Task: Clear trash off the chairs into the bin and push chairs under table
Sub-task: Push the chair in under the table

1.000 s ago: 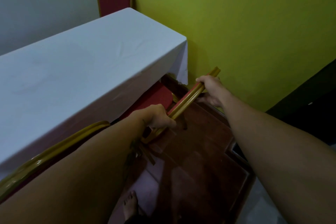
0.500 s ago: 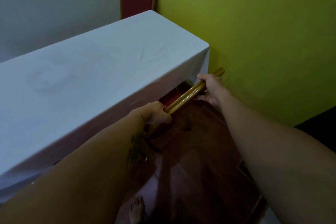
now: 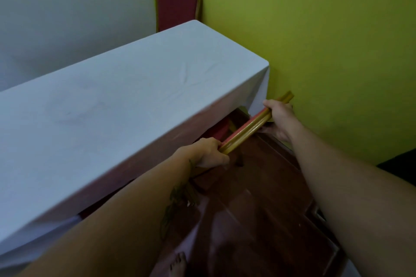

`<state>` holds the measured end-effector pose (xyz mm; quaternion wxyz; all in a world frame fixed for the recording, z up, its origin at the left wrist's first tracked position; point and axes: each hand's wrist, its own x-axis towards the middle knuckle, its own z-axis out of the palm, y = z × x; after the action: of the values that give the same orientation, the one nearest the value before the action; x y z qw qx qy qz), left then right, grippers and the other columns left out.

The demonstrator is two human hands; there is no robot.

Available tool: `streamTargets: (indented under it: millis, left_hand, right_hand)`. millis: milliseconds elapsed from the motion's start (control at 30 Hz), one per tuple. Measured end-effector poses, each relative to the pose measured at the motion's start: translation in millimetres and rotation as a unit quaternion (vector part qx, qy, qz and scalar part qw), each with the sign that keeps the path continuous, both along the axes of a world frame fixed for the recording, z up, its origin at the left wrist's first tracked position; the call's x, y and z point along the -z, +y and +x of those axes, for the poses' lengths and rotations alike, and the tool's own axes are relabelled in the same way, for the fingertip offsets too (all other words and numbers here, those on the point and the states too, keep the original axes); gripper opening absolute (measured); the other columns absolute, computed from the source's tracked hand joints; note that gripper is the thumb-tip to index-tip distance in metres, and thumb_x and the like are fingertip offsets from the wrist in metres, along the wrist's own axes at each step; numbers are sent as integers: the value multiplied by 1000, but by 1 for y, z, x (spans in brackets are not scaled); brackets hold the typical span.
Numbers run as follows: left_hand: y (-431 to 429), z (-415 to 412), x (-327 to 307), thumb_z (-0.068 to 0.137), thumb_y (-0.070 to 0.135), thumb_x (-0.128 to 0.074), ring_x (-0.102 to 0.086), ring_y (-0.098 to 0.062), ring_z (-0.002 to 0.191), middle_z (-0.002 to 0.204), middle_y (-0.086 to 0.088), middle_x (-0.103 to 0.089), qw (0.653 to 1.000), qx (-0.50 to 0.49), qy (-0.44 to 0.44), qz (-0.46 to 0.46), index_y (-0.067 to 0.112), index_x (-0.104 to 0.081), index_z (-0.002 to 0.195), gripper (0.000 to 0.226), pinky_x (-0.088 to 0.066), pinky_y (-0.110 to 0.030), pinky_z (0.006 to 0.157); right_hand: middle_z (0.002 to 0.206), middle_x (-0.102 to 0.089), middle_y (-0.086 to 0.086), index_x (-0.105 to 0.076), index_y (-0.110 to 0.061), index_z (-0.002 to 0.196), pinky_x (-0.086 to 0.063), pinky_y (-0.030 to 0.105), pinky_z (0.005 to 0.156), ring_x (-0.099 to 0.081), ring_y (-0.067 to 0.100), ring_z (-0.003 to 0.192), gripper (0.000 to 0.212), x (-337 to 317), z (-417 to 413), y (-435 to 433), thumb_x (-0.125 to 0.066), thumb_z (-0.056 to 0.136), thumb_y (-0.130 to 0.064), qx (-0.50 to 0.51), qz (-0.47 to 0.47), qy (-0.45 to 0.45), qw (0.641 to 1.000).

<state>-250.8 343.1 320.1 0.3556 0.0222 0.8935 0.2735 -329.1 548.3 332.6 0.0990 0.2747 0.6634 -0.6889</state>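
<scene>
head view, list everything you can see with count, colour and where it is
cloth-covered long table: 1, white cloth, fills left and centre.
gold-framed chair with red padding: 1, gold top rail, seat mostly under the table's near right end.
second gold-framed red-backed chair: 1, behind the table's far end, in the corner.
wall: yellow-green on the right, white on the left.
floor: glossy reddish-brown, below the hands.
bare foot: 1, bottom edge.
left hand: grips the rail's near end.
right hand: grips the rail's far end.
</scene>
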Motion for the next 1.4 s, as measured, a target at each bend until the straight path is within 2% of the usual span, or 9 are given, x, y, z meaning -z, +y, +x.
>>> streamTargets:
  millis: [233, 433, 567, 733, 900, 1000, 1100, 1233, 1400]
  left_hand:
    - [-13, -3, -4, 87, 40, -60, -63, -13, 81, 95, 2, -64, 998, 62, 9, 15, 20, -61, 119, 38, -44, -24, 61]
    - [-16, -6, 2, 88, 52, -57, -63, -18, 92, 109, -1, -63, 994, 101, 38, 20, 20, -54, 132, 54, -52, -32, 78]
    - [-15, -2, 7, 89, 53, -57, -63, -17, 93, 108, -1, -63, 994, 90, 42, 39, 20, -52, 133, 56, -53, -34, 85]
    - [-21, 8, 1, 92, 44, -57, -63, -14, 85, 99, 1, -63, 994, 84, 26, 70, 23, -50, 135, 49, -46, -26, 66]
    - [-46, 29, -11, 94, 28, -53, -62, -12, 84, 103, 0, -65, 995, 73, 17, 66, 24, -53, 135, 40, -45, -24, 63]
    - [-67, 47, -16, 91, 27, -54, -65, -13, 87, 108, -1, -68, 997, 63, 10, 53, 29, -64, 116, 27, -51, -29, 75]
    - [-84, 71, -25, 95, 21, -49, -61, -15, 107, 123, 3, -63, 994, 34, 73, 69, 26, -63, 127, 35, -49, -31, 96]
    - [-117, 114, -41, 94, 13, -50, -61, -14, 101, 125, -3, -65, 983, -40, 134, 120, 23, -64, 120, 31, -51, -27, 88]
    - [-171, 177, -45, 94, 46, -50, -63, -13, 102, 110, 9, -69, 987, -65, 138, 55, 28, -68, 113, 32, -47, -31, 93]
  right_hand:
    - [112, -70, 18, -45, -9, 129, -63, 50, 58, -73, 35, 91, 52, -4, 17, -33, -53, 81, -27, 42, 56, -16, 997]
    - [116, -63, 14, -37, -13, 120, -61, 51, 79, -68, 32, 100, 34, -5, 35, -43, -58, 94, -22, 65, 105, -6, 992]
    - [116, -64, 12, -43, -10, 127, -60, 40, 63, -68, 27, 97, 41, 3, 57, -55, -60, 97, -33, 40, 80, -19, 996]
    - [120, -64, 15, -45, -8, 129, -56, 29, 48, -70, 21, 86, 35, -3, 74, -62, -59, 100, -21, 12, 80, -12, 997]
    - [119, -63, 13, -44, -6, 133, -58, 29, 57, -70, 21, 89, 36, -13, 95, -78, -55, 99, -4, -16, 98, -25, 995]
    - [131, -59, 17, -38, -7, 141, -59, 30, 57, -69, 29, 100, 47, -19, 113, -92, -54, 96, -4, -41, 112, -38, 992]
    - [147, -47, 14, -21, -18, 156, -60, 32, 66, -63, 31, 112, 70, -26, 137, -111, -53, 95, -8, -77, 152, -44, 984]
    - [135, -49, 10, -29, -17, 152, -59, 40, 81, -58, 26, 111, 68, -37, 174, -153, -57, 90, -12, -183, 209, -18, 961]
    - [137, -53, 8, -42, -19, 148, -47, 44, 106, -53, 28, 123, 64, -49, 224, -203, -55, 86, -19, -324, 314, 40, 892]
